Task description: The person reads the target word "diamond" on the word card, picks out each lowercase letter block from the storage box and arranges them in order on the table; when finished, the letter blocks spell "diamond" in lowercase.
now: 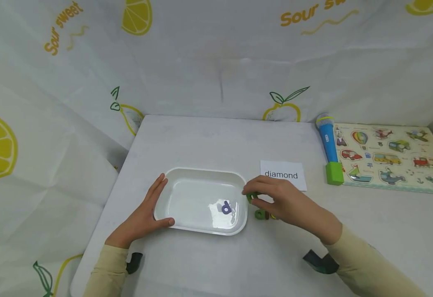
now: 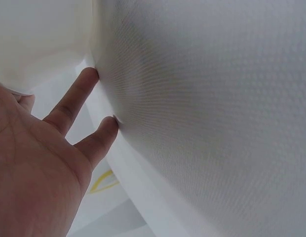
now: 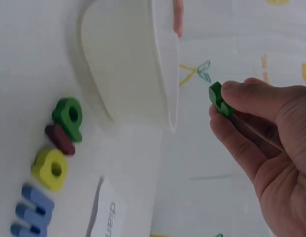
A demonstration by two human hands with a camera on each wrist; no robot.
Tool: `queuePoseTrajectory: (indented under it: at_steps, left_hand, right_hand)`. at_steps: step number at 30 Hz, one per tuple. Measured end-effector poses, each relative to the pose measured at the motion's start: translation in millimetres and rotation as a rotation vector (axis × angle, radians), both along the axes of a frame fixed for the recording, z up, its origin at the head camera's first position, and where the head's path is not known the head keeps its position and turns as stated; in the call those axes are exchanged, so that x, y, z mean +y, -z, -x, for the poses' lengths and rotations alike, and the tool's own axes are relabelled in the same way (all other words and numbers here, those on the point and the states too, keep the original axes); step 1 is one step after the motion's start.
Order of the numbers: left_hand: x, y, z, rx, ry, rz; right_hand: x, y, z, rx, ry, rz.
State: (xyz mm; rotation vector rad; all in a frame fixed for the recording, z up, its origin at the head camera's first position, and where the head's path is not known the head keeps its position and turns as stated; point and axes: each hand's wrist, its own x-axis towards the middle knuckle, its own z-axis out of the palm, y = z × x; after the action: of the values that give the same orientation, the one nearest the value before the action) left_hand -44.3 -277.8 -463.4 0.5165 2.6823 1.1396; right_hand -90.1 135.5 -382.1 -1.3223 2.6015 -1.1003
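Between thumb and fingertips, my right hand (image 1: 287, 200) pinches a small green letter piece (image 3: 220, 98); part of its shape is hidden. It is held just above the right rim of a white tray (image 1: 203, 170). Inside the tray, toward the right, lies a purple letter d (image 1: 226, 208). My left hand (image 1: 145, 216) rests spread at the tray's left end, with straight fingers along the edge and the thumb at the front rim. Beneath the right hand, a green letter (image 3: 67, 118), a dark red letter (image 3: 59, 139), a yellow letter (image 3: 49, 169) and a blue m (image 3: 33, 211) lie in a row.
Behind the right hand lies a white card (image 1: 296, 175) printed "diamond". Farther right, a blue toy microphone (image 1: 328, 140) with a green base lies beside a picture puzzle board (image 1: 398, 159). A lemon-print cloth (image 1: 209, 62) hangs behind the table.
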Motion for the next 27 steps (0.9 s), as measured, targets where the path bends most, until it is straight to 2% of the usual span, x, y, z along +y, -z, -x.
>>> queuePoseTrajectory:
  at_steps: [6,12,18,27]
  left_hand:
    - [2.1,-3.4,1.0,-0.011,-0.009,0.005]
    - [2.2,-4.6,-0.6,-0.020,-0.007,0.011]
    - [2.3,-3.5,-1.0,-0.033,-0.009,-0.005]
    - [3.2,-4.1,-1.0,-0.030,-0.007,0.009]
  right_hand:
    - [53.7,-2.9,-7.7,0.055,0.112,0.038]
    - [92.5,2.3,-17.2,0.036,0.255,-0.013]
    - [113.6,15.3,-27.8,-0.032,0.386,-0.084]
    - [131.4,38.8,-37.8,-0.070,0.451,-0.136]
